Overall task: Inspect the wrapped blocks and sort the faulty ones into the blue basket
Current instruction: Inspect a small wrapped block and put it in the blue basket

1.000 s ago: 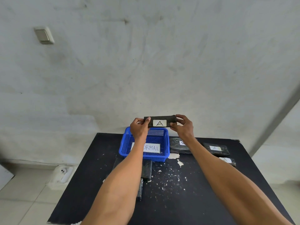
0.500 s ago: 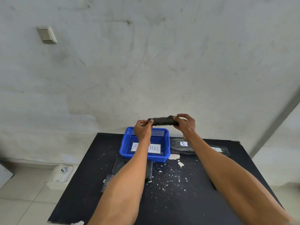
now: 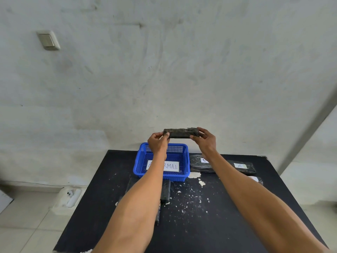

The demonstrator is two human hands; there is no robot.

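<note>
Head view shows the left hand [image 3: 157,143] and the right hand [image 3: 205,141] each pinching one end of a wrapped block [image 3: 180,133], held level in the air above the blue basket [image 3: 141,159] near the far edge of the tabletop [image 3: 209,230], probably so its wrapping can be checked.

L hand [image 3: 158,143] raised, fingers pinch block [image 3: 180,133] end | R hand [image 3: 205,140] same, opp end | both arms extended fwd
</note>
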